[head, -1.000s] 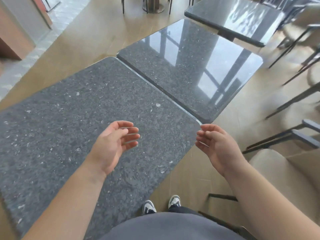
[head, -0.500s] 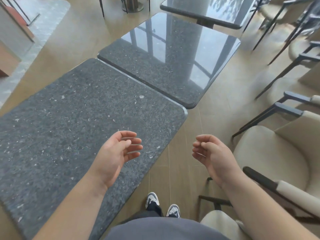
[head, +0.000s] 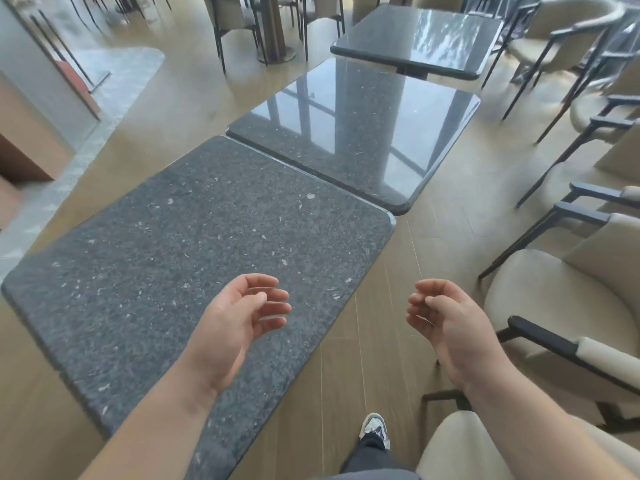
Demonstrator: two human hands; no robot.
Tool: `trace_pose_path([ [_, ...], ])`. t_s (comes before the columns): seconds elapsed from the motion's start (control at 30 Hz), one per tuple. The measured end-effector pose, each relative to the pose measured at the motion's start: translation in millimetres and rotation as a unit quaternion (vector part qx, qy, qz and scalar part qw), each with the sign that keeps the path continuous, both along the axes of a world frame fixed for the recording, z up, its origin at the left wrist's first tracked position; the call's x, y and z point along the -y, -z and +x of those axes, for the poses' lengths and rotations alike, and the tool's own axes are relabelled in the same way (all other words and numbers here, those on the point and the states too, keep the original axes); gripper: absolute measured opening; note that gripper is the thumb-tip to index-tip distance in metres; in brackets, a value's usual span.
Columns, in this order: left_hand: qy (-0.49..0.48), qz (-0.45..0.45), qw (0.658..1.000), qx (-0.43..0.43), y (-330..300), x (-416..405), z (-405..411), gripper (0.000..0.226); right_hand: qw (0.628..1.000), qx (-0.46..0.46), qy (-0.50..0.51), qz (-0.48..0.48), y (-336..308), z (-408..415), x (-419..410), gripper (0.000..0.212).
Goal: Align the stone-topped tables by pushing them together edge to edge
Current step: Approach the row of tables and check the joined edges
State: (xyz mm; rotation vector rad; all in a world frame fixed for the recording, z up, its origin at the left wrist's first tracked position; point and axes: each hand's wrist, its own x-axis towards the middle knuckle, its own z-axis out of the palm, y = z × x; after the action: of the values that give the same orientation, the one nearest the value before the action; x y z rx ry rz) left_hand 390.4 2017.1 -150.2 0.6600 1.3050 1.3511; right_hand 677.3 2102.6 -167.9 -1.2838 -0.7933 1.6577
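At the far left we see a brown counter corner beside a pale strip of floor. Next comes the near stone worktop, dark and speckled, its far edge lying flush against the second worktop, though their right-hand corners sit slightly offset. A third worktop stands just beyond, apart from the second by a narrow gap. Our left hand hovers above the near worktop's right portion, released, fingers loosely curled and holding nothing. Below it, on the wooden floor, we see one shoe. Our right hand hangs over the floor, clear of the worktop, likewise released and empty. To the right, cream armchairs with dark frames crowd close along the aisle beside the worktops.
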Motion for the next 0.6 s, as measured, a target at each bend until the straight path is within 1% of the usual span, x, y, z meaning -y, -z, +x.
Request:
trace_pose_path([
  [0.13, 0.014, 0.019, 1.0, 0.009, 2, 64, -50, 0.024, 1.0, -0.002, 0.022, 0.018, -3, -48, 64, 0.029],
  [0.27, 0.044, 0.029, 0.998, 0.017, -4, 133, -104, 0.023, 0.997, -0.023, 0.069, 0.033, -14, -105, 148, 0.03],
  [0.4, 0.047, 0.049, 0.997, 0.036, -16, 188, -138, 0.022, 0.998, -0.003, 0.043, 0.041, -29, -148, 225, 0.03],
  [0.47, 0.056, 0.058, 0.996, 0.047, -21, 207, -148, 0.022, 0.998, 0.005, 0.042, 0.052, -35, -163, 250, 0.03],
  [0.6, 0.075, 0.065, 0.994, 0.038, -23, 229, -159, 0.023, 0.996, 0.022, 0.054, 0.065, -45, -178, 278, 0.029],
])
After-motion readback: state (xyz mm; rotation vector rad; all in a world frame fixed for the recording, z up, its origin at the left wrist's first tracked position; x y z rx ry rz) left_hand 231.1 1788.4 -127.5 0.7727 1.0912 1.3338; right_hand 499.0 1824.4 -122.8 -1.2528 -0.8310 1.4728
